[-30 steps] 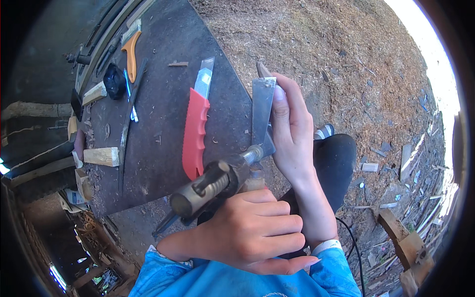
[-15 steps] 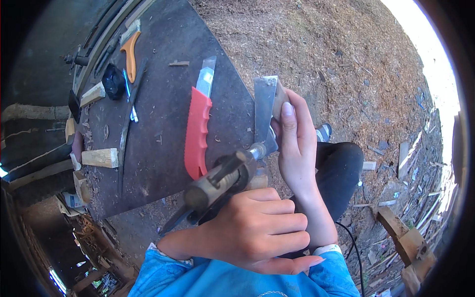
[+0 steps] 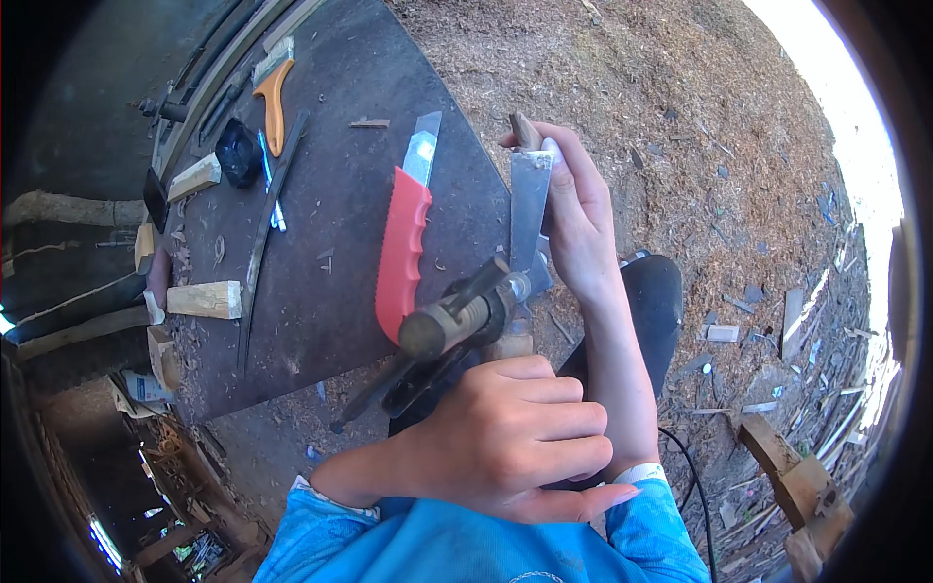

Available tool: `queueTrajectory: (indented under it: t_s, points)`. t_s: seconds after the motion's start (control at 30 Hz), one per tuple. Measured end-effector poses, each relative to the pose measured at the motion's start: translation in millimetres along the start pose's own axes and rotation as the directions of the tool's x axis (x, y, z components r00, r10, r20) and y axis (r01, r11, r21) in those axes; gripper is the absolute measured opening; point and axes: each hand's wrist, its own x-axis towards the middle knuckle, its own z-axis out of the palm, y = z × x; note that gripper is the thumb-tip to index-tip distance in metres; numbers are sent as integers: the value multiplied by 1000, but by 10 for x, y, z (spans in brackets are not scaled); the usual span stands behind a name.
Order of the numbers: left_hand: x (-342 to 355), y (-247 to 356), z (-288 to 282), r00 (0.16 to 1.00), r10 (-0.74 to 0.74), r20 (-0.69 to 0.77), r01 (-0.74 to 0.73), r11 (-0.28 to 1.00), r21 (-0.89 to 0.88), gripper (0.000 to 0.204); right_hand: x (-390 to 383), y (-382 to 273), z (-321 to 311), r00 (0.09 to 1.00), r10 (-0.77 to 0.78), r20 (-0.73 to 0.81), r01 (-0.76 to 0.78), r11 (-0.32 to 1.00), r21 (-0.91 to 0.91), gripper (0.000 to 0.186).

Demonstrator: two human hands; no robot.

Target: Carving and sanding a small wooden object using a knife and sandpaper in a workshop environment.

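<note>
My right hand (image 3: 575, 209) is closed on a small piece of wood (image 3: 525, 131), its thumb on the near side beside the top of a broad, tapered metal blade (image 3: 530, 199). Below that blade a short wooden handle (image 3: 512, 346) runs down to my left hand (image 3: 520, 437), whose fingers curl round, knuckles up, with the thumb stretched out below. The grip itself is hidden under the fingers. A metal clamp-like fixture (image 3: 457, 321) with a round-ended screw rises just in front of my left hand and covers part of the blade's lower end.
On the dark table (image 3: 330, 282) lie a red-handled knife (image 3: 403, 248), a paintbrush (image 3: 273, 102), a thin dark strip (image 3: 262, 243), a black cup (image 3: 238, 154) and wooden blocks (image 3: 204, 299). Wood shavings cover the ground (image 3: 700, 136). A black cable (image 3: 702, 496) hangs at the right.
My right hand has shifted up a little, and the wood piece now shows above the blade's top edge instead of beside it. My left hand has barely moved. The view has shifted slightly.
</note>
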Motion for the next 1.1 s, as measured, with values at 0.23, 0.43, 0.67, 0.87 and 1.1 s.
queueTrajectory:
  t_s: [0.23,0.43,0.67,0.87,1.1]
  points:
    - [3,-5,16,1000,-6,-4,6,1000,6,38,25,108,-47,996,-88,-27,87,995,-55,31]
    - [16,10,-6,1000,-9,17,8,1000,13,38,25,110,-55,996,-94,-7,94,995,-31,31]
    - [14,-23,-9,1000,-3,30,3,1000,-7,37,-141,32,-1,997,60,-47,-63,996,-64,32]
    - [-23,-10,-21,1000,19,-2,-19,999,-44,36,-326,-175,169,973,208,-103,-202,977,69,33]
    - [35,-32,10,999,47,-26,-50,993,-103,35,-590,-147,178,965,183,-191,-175,983,55,31]
